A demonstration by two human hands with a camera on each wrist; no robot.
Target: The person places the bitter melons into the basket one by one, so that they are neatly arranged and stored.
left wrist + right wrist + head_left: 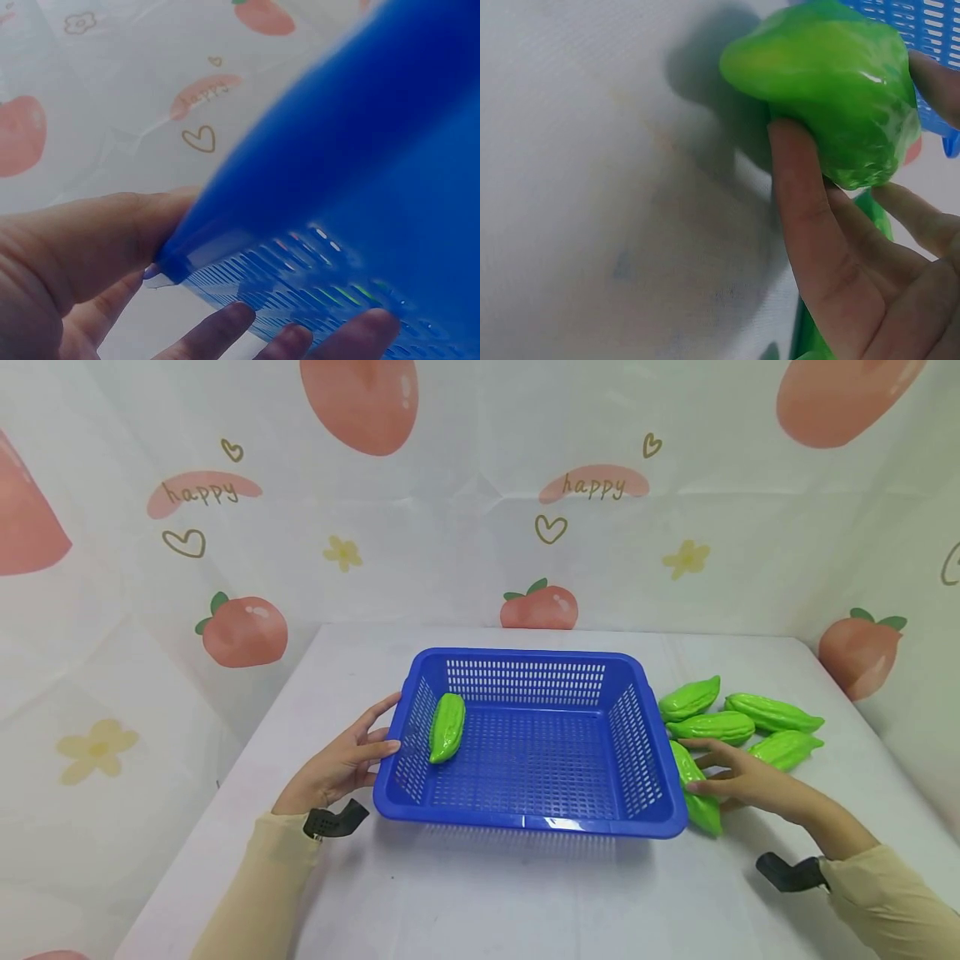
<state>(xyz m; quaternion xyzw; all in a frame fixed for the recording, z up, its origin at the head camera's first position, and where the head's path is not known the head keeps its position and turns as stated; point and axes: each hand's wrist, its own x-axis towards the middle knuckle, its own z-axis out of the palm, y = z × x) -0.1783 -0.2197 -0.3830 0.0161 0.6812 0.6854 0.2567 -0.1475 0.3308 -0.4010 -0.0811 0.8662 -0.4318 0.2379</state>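
Note:
A blue plastic basket (517, 822) with slotted walls stands in the middle of the head view. My left hand (341, 764) grips its left side, thumb at the rim and fingers against the outer wall in the left wrist view. Inside, one bright green bitter melon (447, 728) lies along the left wall. Just outside the basket's right side, my right hand (750, 783) holds another bitter melon (832, 90) between thumb and fingers. The right wrist view shows its pointed end sticking out past the fingertips.
Several more bitter melons (772, 712) lie in a loose group on the white table (480, 902), right of the basket and beyond my right hand. A white cloth (435, 543) printed with peaches, hearts and flowers hangs behind and at the sides.

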